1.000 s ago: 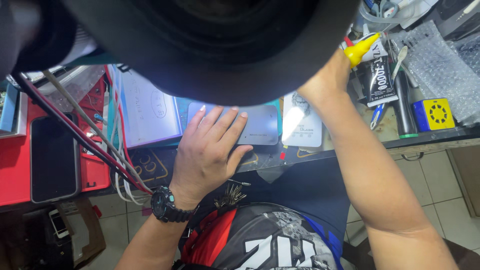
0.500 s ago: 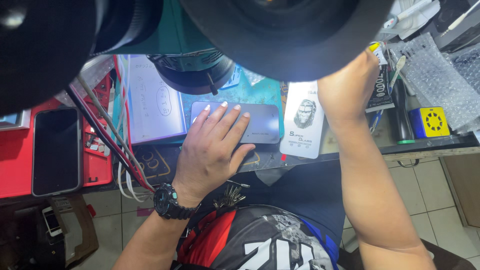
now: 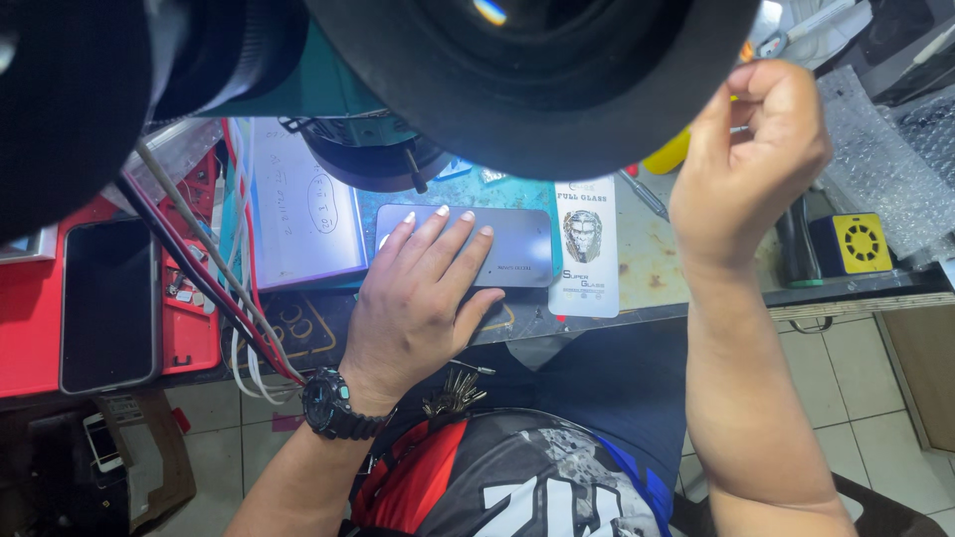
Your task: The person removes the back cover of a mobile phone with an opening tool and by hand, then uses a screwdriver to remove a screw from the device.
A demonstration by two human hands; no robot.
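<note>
Grey-violet phone back panel (image 3: pixel 517 242) lies flat on our desk (image 3: pixel 652 264), and our left hand (image 3: pixel 418 303) presses on it with fingers spread, grasping nothing. Just beside it on the right lies a white screen-protector packet (image 3: pixel 585 249). Our right hand (image 3: pixel 751 159) hovers above the desk, fingers curled loosely; we cannot tell whether it pinches anything

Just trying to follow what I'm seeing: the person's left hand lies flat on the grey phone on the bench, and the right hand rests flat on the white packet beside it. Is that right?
Not quite. The left hand does lie flat on the grey phone, but the right hand is raised above the bench, fingers curled, not resting on the white packet. The head view shows this.
</note>
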